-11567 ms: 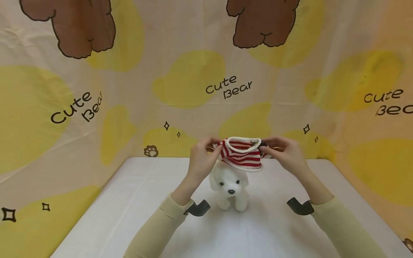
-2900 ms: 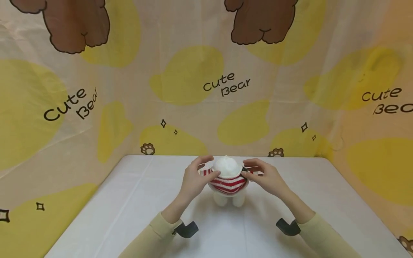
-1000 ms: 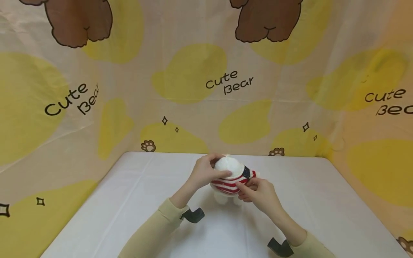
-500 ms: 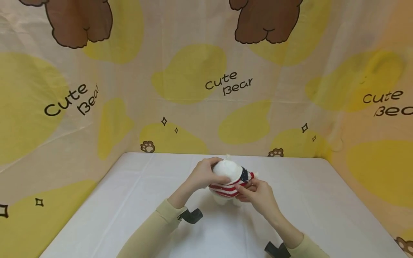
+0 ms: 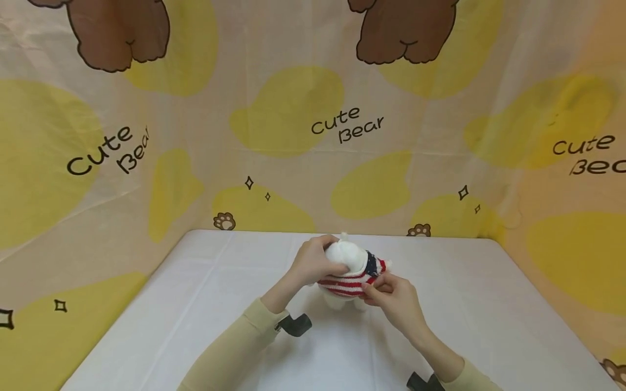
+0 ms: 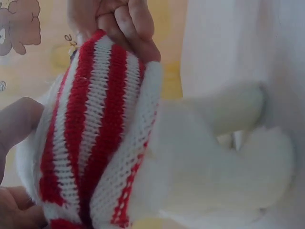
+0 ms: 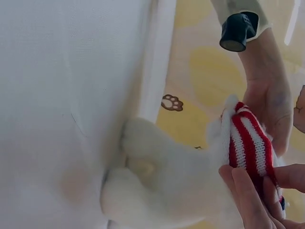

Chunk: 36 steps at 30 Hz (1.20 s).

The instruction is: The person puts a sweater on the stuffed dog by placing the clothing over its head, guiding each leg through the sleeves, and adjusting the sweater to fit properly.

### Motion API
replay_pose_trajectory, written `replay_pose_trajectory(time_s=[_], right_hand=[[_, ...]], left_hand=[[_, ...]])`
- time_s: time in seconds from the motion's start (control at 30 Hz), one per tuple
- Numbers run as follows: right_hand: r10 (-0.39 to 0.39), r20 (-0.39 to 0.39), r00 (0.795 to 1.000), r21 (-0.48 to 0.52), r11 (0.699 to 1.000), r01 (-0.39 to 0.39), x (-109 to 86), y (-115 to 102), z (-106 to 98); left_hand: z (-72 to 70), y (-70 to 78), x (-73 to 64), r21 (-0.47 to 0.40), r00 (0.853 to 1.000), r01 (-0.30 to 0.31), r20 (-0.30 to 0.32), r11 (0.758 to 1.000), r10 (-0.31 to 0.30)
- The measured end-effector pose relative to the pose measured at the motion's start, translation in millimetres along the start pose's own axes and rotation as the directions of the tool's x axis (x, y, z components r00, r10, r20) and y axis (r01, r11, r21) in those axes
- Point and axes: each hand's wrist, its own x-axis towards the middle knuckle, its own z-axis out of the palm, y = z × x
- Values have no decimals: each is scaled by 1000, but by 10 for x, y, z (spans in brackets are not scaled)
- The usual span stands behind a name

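A white plush dog stands on the table wearing a small knitted sweater with red and white stripes and a navy patch. Its rounded white top pokes through the neck opening; no face shows. My left hand grips that top, thumb in front and fingers behind. At the lower right of the sweater, my right hand pinches the knit between thumb and fingers. The left wrist view shows the white hem around the dog's body, with its bare legs below. A striped sleeve sticks out on the right.
The table has a white cover. Behind and at both sides hangs a yellow-patterned cloth with bear prints. Each wrist carries a black camera mount, the left mount near the table's middle.
Earlier both hands held the sweater up above the dog; later it came down over it. My right hand then shifted lower along the sweater. Over the last second there is only slight movement.
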Motion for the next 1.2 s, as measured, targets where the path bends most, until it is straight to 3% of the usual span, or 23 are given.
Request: replay_pose_trajectory(time_s=[0.27, 0.5, 0.73, 1.2], right_hand=[[-19, 39, 999, -6, 1000, 19, 23, 40, -47], [-43, 22, 999, -2, 999, 43, 4, 35, -65], [-67, 52, 996, 73, 995, 63, -4, 34, -75], [-18, 130, 991, 94, 996, 6, -23, 135, -65]], left_hand=[[6, -12, 29, -29, 1000, 19, 0, 999, -19], [26, -55, 52, -139, 998, 46, -24, 989, -50], [1, -54, 55, -230, 993, 103, -38, 968, -115], [36, -61, 78, -245, 982, 151, -75, 958, -175]])
